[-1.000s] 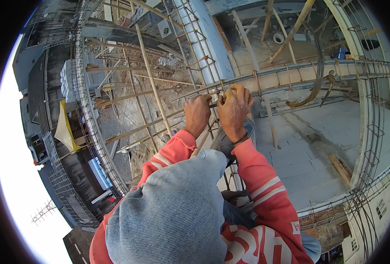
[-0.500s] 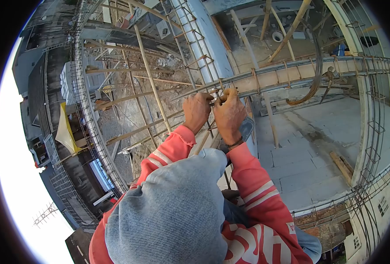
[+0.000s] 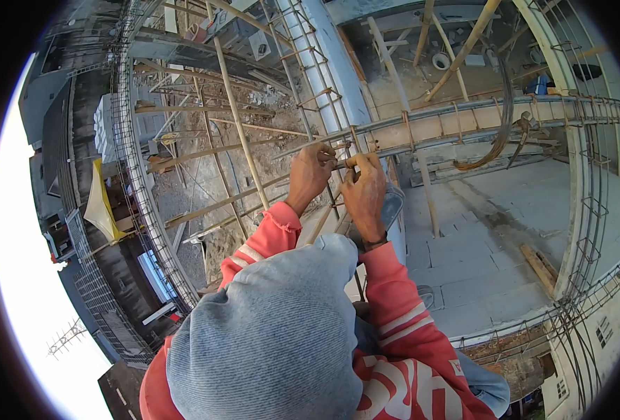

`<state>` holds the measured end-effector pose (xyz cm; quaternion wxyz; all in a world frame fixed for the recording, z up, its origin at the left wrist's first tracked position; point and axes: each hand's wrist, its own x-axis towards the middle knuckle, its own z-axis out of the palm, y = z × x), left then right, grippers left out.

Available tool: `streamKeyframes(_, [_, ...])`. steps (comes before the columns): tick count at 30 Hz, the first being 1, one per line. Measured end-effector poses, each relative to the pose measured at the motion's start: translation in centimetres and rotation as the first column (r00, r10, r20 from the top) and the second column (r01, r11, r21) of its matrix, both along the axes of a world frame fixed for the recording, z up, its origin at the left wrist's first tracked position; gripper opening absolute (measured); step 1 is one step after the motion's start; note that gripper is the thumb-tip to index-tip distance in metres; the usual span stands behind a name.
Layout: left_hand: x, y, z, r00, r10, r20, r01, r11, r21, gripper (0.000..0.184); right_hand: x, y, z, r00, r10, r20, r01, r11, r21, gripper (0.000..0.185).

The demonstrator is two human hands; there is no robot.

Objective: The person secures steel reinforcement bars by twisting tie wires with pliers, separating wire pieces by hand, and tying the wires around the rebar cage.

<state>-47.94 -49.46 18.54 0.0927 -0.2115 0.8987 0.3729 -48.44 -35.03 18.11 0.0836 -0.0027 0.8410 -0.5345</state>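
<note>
Both hands are at the rebar cage (image 3: 329,98), close to where it meets a crossing beam cage (image 3: 457,124). A short, dark crosswise bar that looks like a rebar stirrup (image 3: 341,166) runs between them. My left hand (image 3: 310,175) is closed with its fingertips on the bar's left end. On the other end, my right hand (image 3: 364,192) is closed in a pinch, thumb and forefinger together. Another crosswise bar lies just beyond the fingertips. Whether thin tie wire is in the fingers, I cannot tell.
A bundle of wire (image 3: 504,119) hangs over the beam cage on the right, beside a hammer-like tool (image 3: 525,124). Wooden props (image 3: 238,126) stand below on the left over rubble. A grey block floor (image 3: 464,259) lies lower right; a long rebar cage (image 3: 131,154) runs along the left.
My hands have moved slightly apart, and my right hand has lowered a little toward me. The bar between them shows more now.
</note>
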Motion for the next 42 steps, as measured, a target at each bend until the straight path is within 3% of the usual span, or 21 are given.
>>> streamKeyframes(2, [-0.4,-0.5,0.7,0.992,-0.085,0.089,0.086,0.996,0.002,0.019,-0.7,0.6,0.0,0.998,0.040,-0.055,-0.041,0.999,-0.023,0.012])
streamKeyframes(4, [-0.4,-0.5,0.7,0.992,-0.118,0.037,0.118,0.993,-0.010,0.017,-1.2,0.4,0.7,0.991,0.070,-0.113,-0.076,0.996,-0.047,0.012])
streamKeyframes(6, [-0.7,0.7,1.6,0.993,-0.053,0.107,0.066,0.990,-0.123,0.016,-1.7,-0.6,1.9,0.997,0.048,0.052,-0.055,0.989,0.140,0.020])
streamKeyframes(10, [0.2,0.0,0.0,0.992,-0.126,-0.020,0.118,0.965,-0.235,0.015,-3.4,-1.3,-0.1,1.000,0.016,0.023,-0.021,0.971,0.238,0.030])
streamKeyframes(12, [0.6,-0.3,1.0,0.992,-0.126,0.015,0.125,0.954,-0.271,0.016,-3.2,-0.3,-0.6,0.990,0.074,0.124,-0.051,0.982,-0.180,0.033])
streamKeyframes(13, [0.9,-0.7,1.3,0.993,-0.120,0.014,0.120,0.956,-0.269,0.016,-2.6,0.4,-0.5,0.989,0.080,0.124,-0.057,0.982,-0.178,0.033])
streamKeyframes(15, [1.4,-1.9,1.8,0.980,-0.198,0.030,0.200,0.962,-0.186,0.016,-1.2,1.7,0.2,0.923,0.081,0.375,0.086,0.909,-0.408,0.033])
streamKeyframes(19, [1.6,-2.5,2.0,0.982,-0.151,0.112,0.163,0.981,-0.108,0.014,-2.8,1.8,-0.6,0.869,0.159,0.469,0.048,0.916,-0.399,0.038])
streamKeyframes(20, [1.4,-2.1,1.4,0.974,-0.217,0.060,0.224,0.958,-0.179,0.014,-3.2,1.3,-3.3,0.987,0.129,0.093,-0.104,0.966,-0.235,0.041])
streamKeyframes(22, [1.1,-1.3,0.7,0.959,-0.284,0.016,0.279,0.926,-0.254,0.015,-4.7,1.1,-4.8,0.942,0.161,-0.296,-0.174,0.984,-0.020,0.044])
streamKeyframes(23, [1.0,-0.9,0.4,0.951,-0.308,-0.011,0.286,0.898,-0.333,0.015,-5.9,1.2,-4.1,0.969,0.245,0.017,-0.241,0.963,-0.120,0.045])
streamKeyframes(24, [0.9,-0.7,0.3,0.943,-0.331,-0.038,0.288,0.866,-0.409,0.015,-6.7,1.4,-3.2,0.886,0.338,0.317,-0.272,0.934,-0.233,0.046])
streamKeyframes(25, [0.4,-0.8,1.3,0.964,-0.251,0.083,0.264,0.914,-0.308,0.017,-6.7,1.4,-2.8,0.864,0.280,0.419,-0.163,0.942,-0.293,0.043])
streamKeyframes(26, [0.7,-1.4,1.1,0.965,-0.250,0.084,0.264,0.915,-0.305,0.017,-6.3,1.8,-2.3,0.863,0.280,0.421,-0.164,0.943,-0.290,0.043])
streamKeyframes(28, [1.4,-2.8,0.9,0.977,-0.214,0.017,0.213,0.960,-0.182,0.018,-4.9,2.9,-1.5,0.797,0.291,0.529,0.095,0.805,-0.586,0.044])
streamKeyframes(31, [1.1,-4.2,2.2,0.975,-0.171,0.142,0.173,0.985,-0.004,0.019,-3.4,3.4,-2.2,0.768,0.263,0.583,0.232,0.734,-0.638,0.043])
streamKeyframes(32, [1.0,-4.5,2.4,0.957,-0.168,0.236,0.148,0.984,0.099,0.019,-3.9,3.2,-1.1,0.763,0.269,0.587,0.234,0.732,-0.640,0.043])
streamKeyframes(35, [0.3,-3.7,2.4,0.958,-0.258,0.124,0.270,0.958,-0.093,0.018,-6.6,2.7,0.2,0.751,0.301,0.588,-0.067,0.920,-0.385,0.044])
streamKeyframes(38, [0.1,-2.2,1.7,0.952,-0.297,0.078,0.306,0.940,-0.153,0.017,-8.4,2.8,-0.7,0.721,0.435,0.539,-0.171,0.866,-0.470,0.044])
streamKeyframes(41, [0.4,-1.7,2.1,0.981,-0.192,0.010,0.192,0.975,-0.114,0.017,-6.9,3.5,-0.5,0.776,0.349,0.526,0.034,0.809,-0.586,0.041])
streamKeyframes(42, [0.4,-2.1,2.8,0.989,-0.091,0.118,0.096,0.995,-0.035,0.017,-6.1,4.1,-0.3,0.773,0.347,0.531,0.034,0.813,-0.581,0.041])
